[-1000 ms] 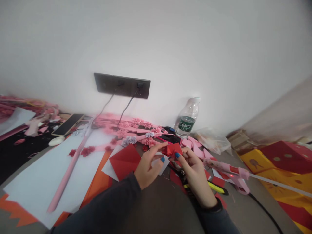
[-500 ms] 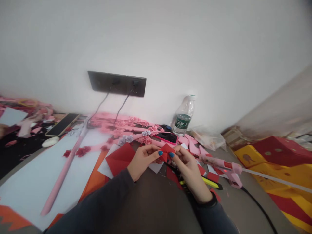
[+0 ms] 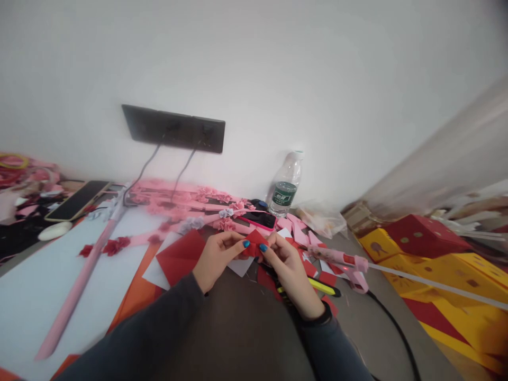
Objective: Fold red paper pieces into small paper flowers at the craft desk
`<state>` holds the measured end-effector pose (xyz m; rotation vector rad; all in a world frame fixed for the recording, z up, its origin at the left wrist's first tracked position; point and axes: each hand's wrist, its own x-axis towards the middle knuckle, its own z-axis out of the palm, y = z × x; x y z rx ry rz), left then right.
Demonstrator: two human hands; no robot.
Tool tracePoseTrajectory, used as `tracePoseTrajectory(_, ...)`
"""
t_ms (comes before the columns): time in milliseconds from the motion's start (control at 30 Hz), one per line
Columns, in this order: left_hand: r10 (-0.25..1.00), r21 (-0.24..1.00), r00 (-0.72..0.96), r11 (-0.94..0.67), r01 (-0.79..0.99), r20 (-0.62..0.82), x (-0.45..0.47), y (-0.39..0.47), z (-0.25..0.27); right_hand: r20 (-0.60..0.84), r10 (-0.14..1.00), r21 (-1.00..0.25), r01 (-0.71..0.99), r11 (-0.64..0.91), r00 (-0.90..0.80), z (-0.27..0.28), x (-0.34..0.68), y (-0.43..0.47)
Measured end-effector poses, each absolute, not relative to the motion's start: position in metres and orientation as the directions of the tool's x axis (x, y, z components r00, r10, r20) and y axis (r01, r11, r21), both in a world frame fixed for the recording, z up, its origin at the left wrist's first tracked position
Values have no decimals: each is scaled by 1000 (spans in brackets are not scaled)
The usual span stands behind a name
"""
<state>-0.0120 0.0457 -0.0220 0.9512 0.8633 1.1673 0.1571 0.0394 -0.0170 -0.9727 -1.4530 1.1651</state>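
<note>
Between my two hands is a small folded piece of red paper [image 3: 257, 241], raised a little above the table. My left hand [image 3: 217, 257] pinches its left side between thumb and fingers. On the other side, my right hand [image 3: 286, 264] grips it the same way, thumb in front. Both thumbs lie near the middle of the paper, so part of the folds is hidden. A larger creased red paper sheet [image 3: 180, 259] rests left of my left hand. Partly under my right wrist lies a yellow and black cutter [image 3: 323, 286].
A pink glue gun [image 3: 341, 260] with a long glue stick and black cable lies at the right. Behind stand a water bottle [image 3: 284, 185] and a phone [image 3: 260, 219]. Pink paper flowers [image 3: 214, 194], a pink rolled tube [image 3: 75, 296] and white sheets [image 3: 32, 296] spread left; yellow boxes [image 3: 432, 270] stand right.
The whole scene has shifted left in view as the camera turned slightly right. Both hands still hold the folded red paper, and the thumbs have shifted only slightly on it.
</note>
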Motion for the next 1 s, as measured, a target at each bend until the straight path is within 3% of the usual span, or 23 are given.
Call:
tracePoseTrajectory(433,990,986,111,-73,-149,90,-10,42,-20,237,947,-966,48,253,-216,-17,155,39)
tracePoseTrajectory(1000,952,935,303,146,-323,-43,-11,44,-21,314,927,-937,91,338,-205,-19,159,38)
